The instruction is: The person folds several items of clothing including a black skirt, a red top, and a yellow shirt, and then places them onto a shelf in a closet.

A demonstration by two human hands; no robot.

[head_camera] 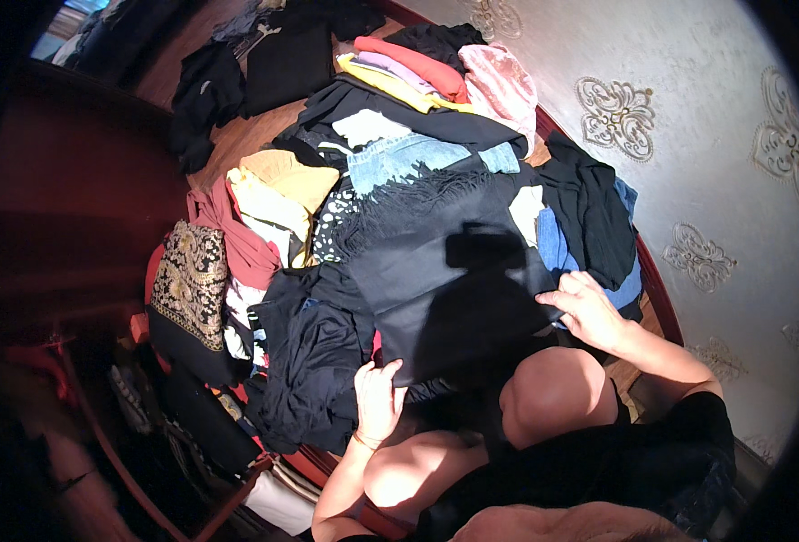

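A black fringed scarf (pixel 399 271) lies spread before me, its fringe at the far end over a piece of light blue denim (pixel 406 159). My left hand (pixel 378 400) pinches the scarf's near left corner between thumb and fingers. At the near right corner, my right hand (pixel 586 311) grips the scarf's edge. A dark shadow falls across the cloth between my hands. Crumpled black garments (pixel 311 352) lie left of the scarf. Blue jeans (pixel 554 240) and a black garment (pixel 592 210) are just beyond my right hand.
Folded yellow, lilac and red clothes (pixel 413 68) lie at the far side beside a pink velvety garment (pixel 504 88). To the left are a black cloth with a gold pattern (pixel 193 284) and a dusty red garment (pixel 244 237). A patterned wall (pixel 704 176) bounds the right.
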